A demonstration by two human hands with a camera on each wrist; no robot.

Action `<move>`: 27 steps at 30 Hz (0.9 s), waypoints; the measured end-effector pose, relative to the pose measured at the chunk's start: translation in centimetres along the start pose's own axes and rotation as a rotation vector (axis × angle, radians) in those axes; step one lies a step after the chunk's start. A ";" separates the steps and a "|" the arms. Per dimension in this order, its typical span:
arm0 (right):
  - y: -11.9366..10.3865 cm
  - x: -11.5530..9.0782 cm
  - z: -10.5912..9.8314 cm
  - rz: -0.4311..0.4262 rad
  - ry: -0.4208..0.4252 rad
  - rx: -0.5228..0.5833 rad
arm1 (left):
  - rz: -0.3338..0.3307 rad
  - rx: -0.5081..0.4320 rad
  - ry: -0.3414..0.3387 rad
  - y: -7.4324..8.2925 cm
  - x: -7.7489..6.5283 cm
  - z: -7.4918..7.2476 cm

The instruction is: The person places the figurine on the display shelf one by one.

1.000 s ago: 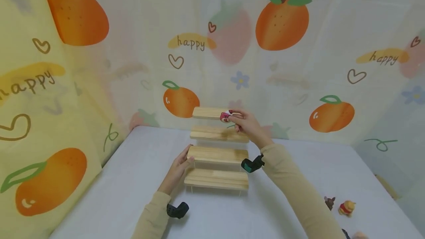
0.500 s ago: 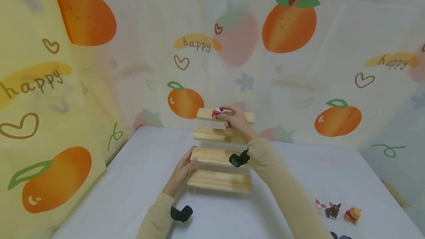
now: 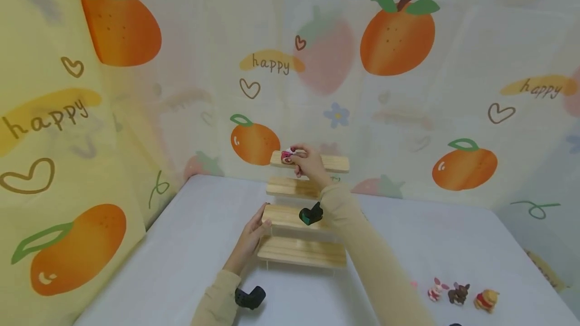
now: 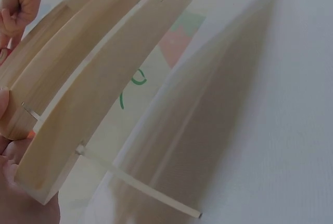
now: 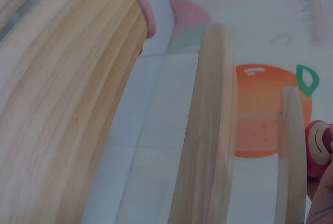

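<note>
Since the earlier frame, the pink-and-white figurine (image 3: 286, 156) had travelled leftward along the top board (image 3: 334, 163), nearing its left end. Right grip (image 3: 310, 161) was pinching the figurine between thumb and fingers; whether its base touched the board could not be determined. Left grip (image 3: 250, 238) had kept its place, thumb and fingers clasping the left end of the second board from the front (image 3: 290, 218).

Handling assessment: the figurine was judged light and stiff, probably hard plastic, its glossy skin likely a little slippery but not fragile. Recommended hold was by the sides of the body, underside left free. Each board appeared to be rigid wood on thin legs (image 4: 140, 185); the stand was judged light enough to shift if knocked, best steadied at a board end.

Three further figurines, pink (image 3: 436, 292), brown (image 3: 459, 294) and yellow (image 3: 487, 300), stood on the worktop (image 3: 181, 265).
</note>
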State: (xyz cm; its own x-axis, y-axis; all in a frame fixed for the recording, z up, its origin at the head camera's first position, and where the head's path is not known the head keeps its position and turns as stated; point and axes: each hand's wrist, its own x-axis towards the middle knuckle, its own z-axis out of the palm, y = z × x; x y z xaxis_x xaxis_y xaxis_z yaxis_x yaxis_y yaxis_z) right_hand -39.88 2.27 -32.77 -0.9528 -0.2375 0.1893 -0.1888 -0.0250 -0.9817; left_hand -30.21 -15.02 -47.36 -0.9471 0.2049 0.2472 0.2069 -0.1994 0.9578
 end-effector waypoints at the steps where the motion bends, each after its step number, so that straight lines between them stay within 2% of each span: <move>1: 0.2 0.1 0.2 -0.001 0.005 -0.001 | -0.002 0.002 -0.003 -0.1 -0.1 0.0; 5: 0.5 0.2 0.5 0.023 0.013 0.018 | -0.007 0.009 -0.020 -0.3 -0.3 -0.1; 8: -0.4 0.0 0.9 0.081 0.029 0.017 | -0.001 0.016 -0.022 -0.2 -0.3 0.0; 11: -1.3 -0.2 1.3 0.108 0.029 0.015 | -0.009 0.033 -0.018 0.8 -0.4 0.2; 16: -0.9 -0.3 1.9 0.095 0.063 0.021 | -0.019 0.061 -0.001 1.1 -0.6 0.1; 20: -0.2 0.0 2.0 0.093 0.094 0.022 | -0.002 0.048 -0.003 0.4 -0.4 -0.1; 27: -0.3 -0.8 0.7 0.074 0.140 -0.002 | 0.030 0.026 0.038 0.0 -0.1 0.3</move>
State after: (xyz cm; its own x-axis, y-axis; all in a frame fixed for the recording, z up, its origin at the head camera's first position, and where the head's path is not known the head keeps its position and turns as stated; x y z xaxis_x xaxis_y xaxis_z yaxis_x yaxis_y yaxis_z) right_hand -38.88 1.83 -32.60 -0.9880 -0.1006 0.1174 -0.1169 -0.0107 -0.9931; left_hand -30.06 -14.77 -47.34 -0.9488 0.1628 0.2708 0.2412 -0.1803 0.9536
